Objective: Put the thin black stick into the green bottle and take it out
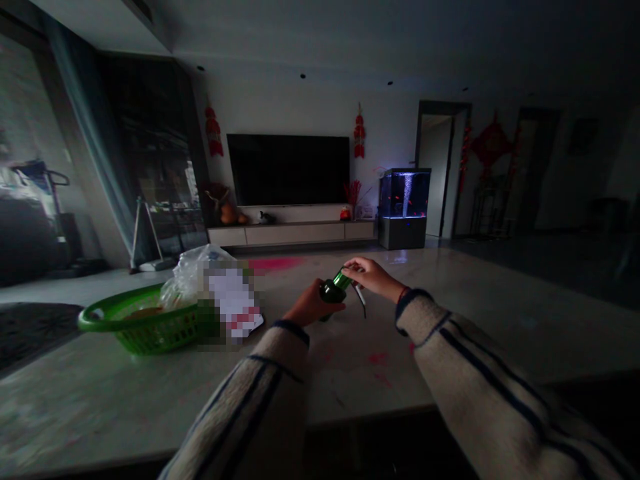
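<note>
My left hand (313, 303) is curled closed around the body of a dark green glass bottle (331, 291), and my right hand (373, 279) sits just above and beside it, its fingers pinched nearly shut on the bottle's narrower upper end. Hanging below those fingers, right beside the bottle, is a thin white-and-black strip (360, 298) (too small and dim for me to tell what it is, or whether I have hold of it). A thin red cord (402, 293) circles my right wrist, and both forearms run back in cream knit sleeves (480, 380) with navy stripes. Beneath my hands lies a pale stone countertop (350, 393), with red smears (377, 359) below and to the right of my left hand. Left of that hand, a blurred white-and-red package (235, 300) touches a bright green plastic basket (145, 327), and a crumpled clear plastic bag (187, 283) bulges from the basket. Far ahead of my hands, a large black wall-mounted television (287, 170) hangs above a low pale cabinet (290, 233), and a lit aquarium (404, 200) stands to the right of the cabinet.
</note>
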Demonstrator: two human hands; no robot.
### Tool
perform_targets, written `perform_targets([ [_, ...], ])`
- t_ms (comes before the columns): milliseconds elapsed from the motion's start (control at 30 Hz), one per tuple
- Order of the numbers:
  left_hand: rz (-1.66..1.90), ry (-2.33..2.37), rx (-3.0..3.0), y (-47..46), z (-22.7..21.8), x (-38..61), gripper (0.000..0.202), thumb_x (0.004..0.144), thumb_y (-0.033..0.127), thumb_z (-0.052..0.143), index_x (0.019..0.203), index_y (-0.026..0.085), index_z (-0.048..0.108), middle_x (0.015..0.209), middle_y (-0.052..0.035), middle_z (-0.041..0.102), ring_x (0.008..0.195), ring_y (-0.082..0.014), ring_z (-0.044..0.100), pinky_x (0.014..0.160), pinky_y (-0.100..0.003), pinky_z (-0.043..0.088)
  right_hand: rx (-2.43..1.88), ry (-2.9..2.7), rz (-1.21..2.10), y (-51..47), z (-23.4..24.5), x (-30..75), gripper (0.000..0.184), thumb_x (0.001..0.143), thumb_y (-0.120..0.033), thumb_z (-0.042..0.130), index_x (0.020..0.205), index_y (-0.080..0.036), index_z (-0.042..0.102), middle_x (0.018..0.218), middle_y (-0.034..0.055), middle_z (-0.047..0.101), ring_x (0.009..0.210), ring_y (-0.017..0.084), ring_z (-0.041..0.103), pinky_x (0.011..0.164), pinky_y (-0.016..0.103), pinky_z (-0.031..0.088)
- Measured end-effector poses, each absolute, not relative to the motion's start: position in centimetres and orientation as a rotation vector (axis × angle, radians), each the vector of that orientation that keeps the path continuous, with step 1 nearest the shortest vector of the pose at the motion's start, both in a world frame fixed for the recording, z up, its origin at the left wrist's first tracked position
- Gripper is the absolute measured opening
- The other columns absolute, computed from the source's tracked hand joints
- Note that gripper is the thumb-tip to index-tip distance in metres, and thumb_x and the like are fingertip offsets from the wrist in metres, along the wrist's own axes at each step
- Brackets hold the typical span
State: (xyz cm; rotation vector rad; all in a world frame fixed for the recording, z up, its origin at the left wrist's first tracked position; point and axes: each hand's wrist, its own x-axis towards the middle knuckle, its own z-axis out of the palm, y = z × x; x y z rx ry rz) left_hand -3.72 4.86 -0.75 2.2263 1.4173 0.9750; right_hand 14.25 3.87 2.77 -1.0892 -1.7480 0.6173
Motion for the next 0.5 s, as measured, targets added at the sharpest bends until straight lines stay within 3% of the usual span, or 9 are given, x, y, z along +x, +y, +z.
perform_targets([
  [233, 0.996, 1.428, 2.239, 5.27, -1.03, -3.77, 0.069, 0.046, 0.051, 0.071, 0.100, 0.016, 0.047, 0.086, -0.0059, 0.061, 0.080, -0.0200, 0.058, 0.066, -0.029, 0.045, -1.063, -1.793, 0.576, 3.93, 3.02, 14.48, 0.032, 0.077, -0.023, 0.044, 0.107, -0.018, 0.055, 0.097, 0.0049, 0.061, 0.081, 0.013, 0.057, 0.067, 0.025, 0.046],
  [333, 1.008, 1.407, 2.239, 5.36, -1.05, -3.80, 0.068, 0.047, 0.051, 0.071, 0.100, 0.016, 0.047, 0.087, -0.0056, 0.061, 0.080, -0.0194, 0.058, 0.066, -0.029, 0.045, -1.062, -1.781, 0.547, 4.03, 2.84, 14.42, 0.030, 0.082, -0.031, 0.038, 0.101, -0.018, 0.058, 0.092, 0.0037, 0.062, 0.078, 0.013, 0.057, 0.067, 0.024, 0.045],
  [500, 0.989, 1.414, 2.237, 5.34, -1.07, -3.88, 0.067, 0.047, 0.051, 0.071, 0.099, 0.017, 0.046, 0.086, -0.0053, 0.061, 0.078, -0.0196, 0.058, 0.065, -0.029, 0.045, -1.041, -1.773, 0.465, 4.43, 2.41, 14.41, 0.027, 0.075, -0.039, 0.051, 0.089, -0.017, 0.058, 0.083, 0.0036, 0.062, 0.076, 0.014, 0.058, 0.066, 0.025, 0.046],
])
